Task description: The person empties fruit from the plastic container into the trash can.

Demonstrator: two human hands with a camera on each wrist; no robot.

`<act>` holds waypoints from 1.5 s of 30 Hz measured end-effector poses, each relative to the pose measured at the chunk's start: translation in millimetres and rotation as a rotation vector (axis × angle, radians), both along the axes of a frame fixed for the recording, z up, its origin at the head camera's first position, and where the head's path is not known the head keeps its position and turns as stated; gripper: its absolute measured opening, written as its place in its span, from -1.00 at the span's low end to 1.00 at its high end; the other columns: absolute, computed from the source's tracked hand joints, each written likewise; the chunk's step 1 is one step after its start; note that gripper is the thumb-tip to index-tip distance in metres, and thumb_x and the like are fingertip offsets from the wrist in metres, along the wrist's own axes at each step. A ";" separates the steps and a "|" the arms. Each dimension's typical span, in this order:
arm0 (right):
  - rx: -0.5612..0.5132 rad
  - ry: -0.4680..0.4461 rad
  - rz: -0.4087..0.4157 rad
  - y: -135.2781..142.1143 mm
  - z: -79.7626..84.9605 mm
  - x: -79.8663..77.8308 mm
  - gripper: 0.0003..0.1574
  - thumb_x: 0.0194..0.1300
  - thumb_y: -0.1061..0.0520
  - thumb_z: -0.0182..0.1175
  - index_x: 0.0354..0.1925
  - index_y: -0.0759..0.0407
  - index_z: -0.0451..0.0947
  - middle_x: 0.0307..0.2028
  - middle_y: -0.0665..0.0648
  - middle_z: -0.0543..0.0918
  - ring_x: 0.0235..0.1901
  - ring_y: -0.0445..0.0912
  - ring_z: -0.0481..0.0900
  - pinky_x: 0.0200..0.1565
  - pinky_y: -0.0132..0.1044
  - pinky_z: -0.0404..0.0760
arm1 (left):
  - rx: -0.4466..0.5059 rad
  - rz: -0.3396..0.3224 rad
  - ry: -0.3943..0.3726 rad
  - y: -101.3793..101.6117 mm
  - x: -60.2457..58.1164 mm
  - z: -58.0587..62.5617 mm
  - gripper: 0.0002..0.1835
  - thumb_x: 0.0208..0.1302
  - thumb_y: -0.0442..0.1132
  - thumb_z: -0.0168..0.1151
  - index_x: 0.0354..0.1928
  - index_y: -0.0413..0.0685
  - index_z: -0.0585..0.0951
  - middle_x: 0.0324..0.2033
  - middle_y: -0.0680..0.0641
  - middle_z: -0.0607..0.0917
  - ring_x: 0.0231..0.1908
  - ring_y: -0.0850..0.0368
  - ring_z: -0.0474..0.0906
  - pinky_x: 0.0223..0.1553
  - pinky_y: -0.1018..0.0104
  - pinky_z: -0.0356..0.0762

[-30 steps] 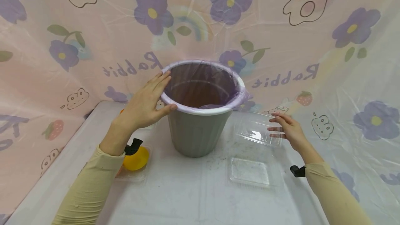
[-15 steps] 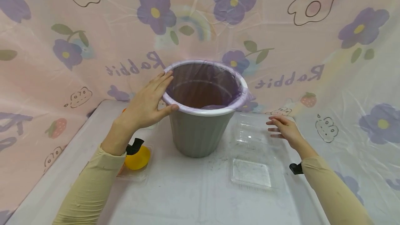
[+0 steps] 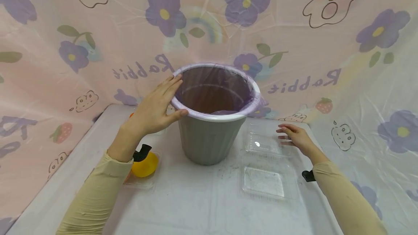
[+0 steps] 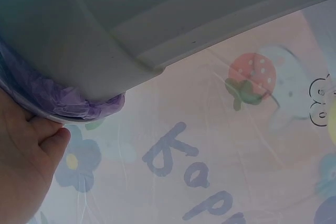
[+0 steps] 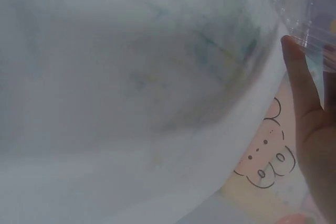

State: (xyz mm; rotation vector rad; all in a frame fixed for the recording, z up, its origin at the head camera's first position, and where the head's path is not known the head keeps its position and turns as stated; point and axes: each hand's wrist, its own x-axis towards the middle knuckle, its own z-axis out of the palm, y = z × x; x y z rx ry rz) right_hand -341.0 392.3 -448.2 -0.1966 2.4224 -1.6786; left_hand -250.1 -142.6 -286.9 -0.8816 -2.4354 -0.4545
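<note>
A grey bin with a white rim stands in the middle, lined with a thin purple plastic bag folded over the rim. My left hand rests on the left side of that rim, fingers extended across it and thumb along the front. In the left wrist view, purple liner bunches beside the fingers. At the right, my right hand has its fingers stretched out at the right edge of a clear plastic piece. The right wrist view shows a fingertip right at clear plastic.
A clear plastic tray lies nearer on the right, alongside the other clear piece. Under my left forearm sits another clear tray with a round yellow object. A printed sheet rises behind the white-covered table.
The far clear plastic piece, raised and tilted by my right hand earlier, now lies lower and flatter. My right hand has dropped slightly. The left hand stays on the rim.
</note>
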 end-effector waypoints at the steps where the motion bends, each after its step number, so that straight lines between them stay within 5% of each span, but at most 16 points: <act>1: 0.002 0.002 -0.001 -0.5 -0.7 -1.1 -0.31 0.48 -0.06 -0.10 0.35 0.37 0.13 0.21 0.50 0.35 0.13 0.36 0.41 -0.03 -0.02 0.60 | -0.001 0.001 0.000 0.1 0.0 -0.1 -0.06 0.27 0.40 -0.13 0.46 -0.14 0.06 0.47 -0.02 0.03 0.46 -0.02 -0.13 0.43 0.05 -0.11; 9: 0.164 0.045 -0.043 -4.9 -2.6 -3.6 -0.34 0.45 -0.14 -0.07 0.30 0.28 0.26 0.14 0.45 0.46 0.00 0.30 0.54 -0.16 -0.04 0.67 | -0.012 0.017 0.009 0.9 0.5 -2.7 -0.04 0.26 0.42 -0.13 0.46 -0.14 0.06 0.47 -0.02 0.03 0.46 0.00 -0.13 0.43 0.06 -0.10; 34: 0.177 -0.024 -0.035 -4.9 -12.5 -8.1 -0.36 0.51 -0.01 -0.13 0.39 0.30 0.13 0.16 0.52 0.40 -0.04 0.27 0.58 -0.15 -0.06 0.67 | -0.010 0.006 0.035 -0.1 -0.8 -1.4 -0.04 0.26 0.41 -0.12 0.46 -0.14 0.07 0.47 -0.02 0.03 0.46 -0.01 -0.12 0.44 0.08 -0.11; 45: 0.310 0.126 -0.062 -3.8 4.9 3.5 -0.24 0.47 -0.16 -0.11 0.44 0.19 0.07 0.27 0.44 0.32 0.13 0.31 0.43 -0.04 0.01 0.61 | -0.008 0.015 0.028 -0.9 -1.0 -2.1 -0.04 0.26 0.40 -0.11 0.46 -0.15 0.06 0.47 -0.03 0.03 0.46 0.00 -0.13 0.43 0.05 -0.10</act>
